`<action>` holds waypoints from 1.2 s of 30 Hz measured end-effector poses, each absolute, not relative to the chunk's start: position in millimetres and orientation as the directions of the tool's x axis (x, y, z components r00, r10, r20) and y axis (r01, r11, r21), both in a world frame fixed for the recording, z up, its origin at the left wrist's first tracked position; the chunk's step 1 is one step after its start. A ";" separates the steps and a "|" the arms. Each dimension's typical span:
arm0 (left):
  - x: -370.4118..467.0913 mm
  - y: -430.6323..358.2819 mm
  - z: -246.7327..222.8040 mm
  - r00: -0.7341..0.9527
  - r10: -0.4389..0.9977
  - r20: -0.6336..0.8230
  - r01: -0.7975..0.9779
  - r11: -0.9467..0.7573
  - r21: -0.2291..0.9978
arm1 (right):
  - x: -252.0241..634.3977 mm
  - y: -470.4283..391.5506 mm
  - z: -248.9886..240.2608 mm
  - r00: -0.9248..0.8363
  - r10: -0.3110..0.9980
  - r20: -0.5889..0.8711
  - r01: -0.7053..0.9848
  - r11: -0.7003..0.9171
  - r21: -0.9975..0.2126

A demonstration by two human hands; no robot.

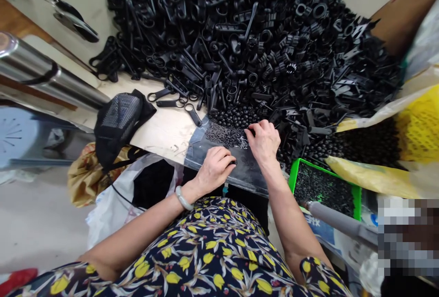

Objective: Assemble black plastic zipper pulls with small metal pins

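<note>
My left hand point(216, 165) is closed over the near edge of the dark work mat point(252, 173), pinching a small round black plastic piece point(234, 162). Just beyond it, my right hand point(264, 140) has thumb and forefinger pressed together; something small and dark shows at the fingertips, too small to name. Beneath those fingertips lie thin silver pins point(243, 142), beside a patch of tiny dark metal parts point(221, 133). Small black balls or beads point(236, 115) are gathered behind them. Several black ring-ended handles point(193, 114) rest to the left on the pale tabletop.
A large heap of black plastic parts point(240, 36) covers the back. At right stand a green tray point(292, 175) of small black pieces and a yellow bag point(418, 127). A metal post point(65, 72) and black mesh pouch point(120, 118) are at left.
</note>
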State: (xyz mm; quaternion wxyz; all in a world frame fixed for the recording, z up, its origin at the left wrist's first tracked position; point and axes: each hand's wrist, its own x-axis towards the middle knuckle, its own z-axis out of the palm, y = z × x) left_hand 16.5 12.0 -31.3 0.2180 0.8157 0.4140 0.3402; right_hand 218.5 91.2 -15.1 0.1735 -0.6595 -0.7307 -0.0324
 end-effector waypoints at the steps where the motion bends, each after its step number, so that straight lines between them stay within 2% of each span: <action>1: 15.9 12.0 -31.7 0.426 0.825 0.371 0.527 -0.560 0.639 | 219.6 90.0 -14.5 -0.094 0.950 0.299 0.969 0.156 -0.190; 3: 15.2 11.6 -32.6 0.420 0.833 0.359 0.529 -0.547 0.649 | 223.7 85.1 -11.6 -0.120 0.941 0.318 0.942 0.209 -0.264; 6: 15.1 11.1 -33.2 0.420 0.838 0.349 0.523 -0.538 0.661 | 230.3 71.0 -5.4 -0.083 0.950 0.301 0.812 0.240 -0.532; 8: 16.0 10.7 -32.7 0.422 0.834 0.355 0.519 -0.543 0.660 | 232.4 58.5 -2.1 -0.035 0.975 0.218 0.659 0.187 -0.729; 10: 17.9 9.8 -31.7 0.431 0.828 0.360 0.519 -0.553 0.652 | 233.0 45.6 -0.3 0.000 0.995 0.104 0.490 0.091 -0.867; 13: 21.9 7.7 -31.0 0.444 0.819 0.363 0.521 -0.566 0.639 | 234.1 28.5 1.7 0.008 1.000 -0.006 0.325 -0.008 -0.946; 15: 23.8 6.4 -31.8 0.442 0.820 0.363 0.520 -0.564 0.642 | 236.2 19.0 3.9 -0.025 1.000 0.001 0.346 0.010 -0.938; 19: 23.8 5.4 -35.5 0.443 0.829 0.342 0.515 -0.548 0.660 | 238.4 4.4 7.6 -0.203 0.977 0.069 0.516 0.167 -0.840; 23: 23.0 5.1 -38.6 0.445 0.829 0.338 0.526 -0.547 0.650 | 231.5 -4.2 5.4 -0.344 0.932 0.110 0.584 0.304 -0.752; 28: 23.8 4.7 -42.2 0.443 0.827 0.345 0.539 -0.554 0.635 | 222.8 -5.6 6.6 -0.395 0.910 0.126 0.694 0.385 -0.608; 33: 23.7 5.0 -44.9 0.435 0.821 0.370 0.547 -0.567 0.616 | 218.0 -0.9 15.8 -0.482 0.875 0.049 0.786 0.457 -0.417; 36: 22.9 4.6 -44.5 0.438 0.818 0.372 0.541 -0.571 0.618 | 213.6 -2.1 16.6 -0.476 0.879 0.039 0.822 0.460 -0.335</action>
